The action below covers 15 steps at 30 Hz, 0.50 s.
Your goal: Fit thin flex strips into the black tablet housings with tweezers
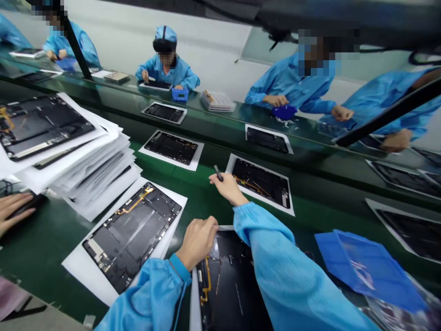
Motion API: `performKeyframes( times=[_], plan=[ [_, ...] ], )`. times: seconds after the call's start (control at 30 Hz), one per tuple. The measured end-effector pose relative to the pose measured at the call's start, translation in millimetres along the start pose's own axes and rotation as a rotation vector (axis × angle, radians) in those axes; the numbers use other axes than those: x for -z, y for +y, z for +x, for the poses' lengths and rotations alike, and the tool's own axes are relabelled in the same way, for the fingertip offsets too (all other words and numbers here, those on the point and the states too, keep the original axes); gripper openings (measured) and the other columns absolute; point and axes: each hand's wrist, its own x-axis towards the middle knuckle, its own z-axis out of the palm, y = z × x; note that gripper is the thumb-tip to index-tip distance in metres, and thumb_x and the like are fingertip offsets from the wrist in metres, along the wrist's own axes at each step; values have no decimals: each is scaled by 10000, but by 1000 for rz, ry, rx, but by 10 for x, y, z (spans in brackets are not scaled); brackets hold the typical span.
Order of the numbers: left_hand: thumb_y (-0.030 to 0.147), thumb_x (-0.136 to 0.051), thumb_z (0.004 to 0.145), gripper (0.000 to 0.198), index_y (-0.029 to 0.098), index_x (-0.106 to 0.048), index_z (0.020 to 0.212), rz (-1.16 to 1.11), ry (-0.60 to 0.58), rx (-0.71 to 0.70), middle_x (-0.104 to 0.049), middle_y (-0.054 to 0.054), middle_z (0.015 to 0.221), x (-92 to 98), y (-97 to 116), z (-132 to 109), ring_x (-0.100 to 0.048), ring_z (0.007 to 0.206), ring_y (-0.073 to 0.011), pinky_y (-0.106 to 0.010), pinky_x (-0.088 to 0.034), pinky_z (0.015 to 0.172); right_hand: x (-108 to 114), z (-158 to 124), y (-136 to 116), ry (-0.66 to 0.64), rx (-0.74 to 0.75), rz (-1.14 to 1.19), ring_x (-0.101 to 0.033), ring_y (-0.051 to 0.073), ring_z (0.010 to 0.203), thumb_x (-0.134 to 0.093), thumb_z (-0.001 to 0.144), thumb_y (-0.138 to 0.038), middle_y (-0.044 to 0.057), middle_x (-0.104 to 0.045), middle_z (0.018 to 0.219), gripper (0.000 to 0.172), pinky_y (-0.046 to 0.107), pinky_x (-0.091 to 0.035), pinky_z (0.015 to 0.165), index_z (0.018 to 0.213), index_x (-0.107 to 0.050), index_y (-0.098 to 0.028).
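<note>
My left hand (198, 241) is closed, its fingers curled at the top left corner of a black tablet back cover (230, 280) with an orange flex cable. What its fingertips pinch there is hidden. My right hand (227, 187) reaches forward across the green belt, closed around a short black pen-like tool (218, 173) that points up. Close beside that hand lies another tablet back cover (263, 184) on white paper. My right sleeve hides part of the cover nearest me.
Left of me, another back cover (134, 234) lies on paper, beside a tall stack of covers and sheets (96, 179). A co-worker's hand (14, 209) rests at far left. A blue bin (368, 266) stands right. Several co-workers sit opposite; more covers line the belt.
</note>
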Motion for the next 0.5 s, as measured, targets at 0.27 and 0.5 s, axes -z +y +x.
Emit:
performKeyframes(
  times=[0.27,0.5],
  plan=[
    [279,-506,1019,166,201,-639,1081,-50,-31,34,-682,-21,873,148,-73,-26,-655,749,-144,-299,-560,708,-723,1269,-446,105,-268,-35,-640,235,1067,-620,963,-348,97,-608,1270,354,447,-558,890,1267,-582,-169],
    [351,-613,960,193,174,-663,1019,-138,-143,14,-687,-47,997,-6,-160,31,-671,876,-173,-350,-568,793,-1052,1523,-646,103,-193,41,-642,235,1064,-626,960,-344,96,-611,1263,353,441,-560,886,1263,-584,-168]
  ],
)
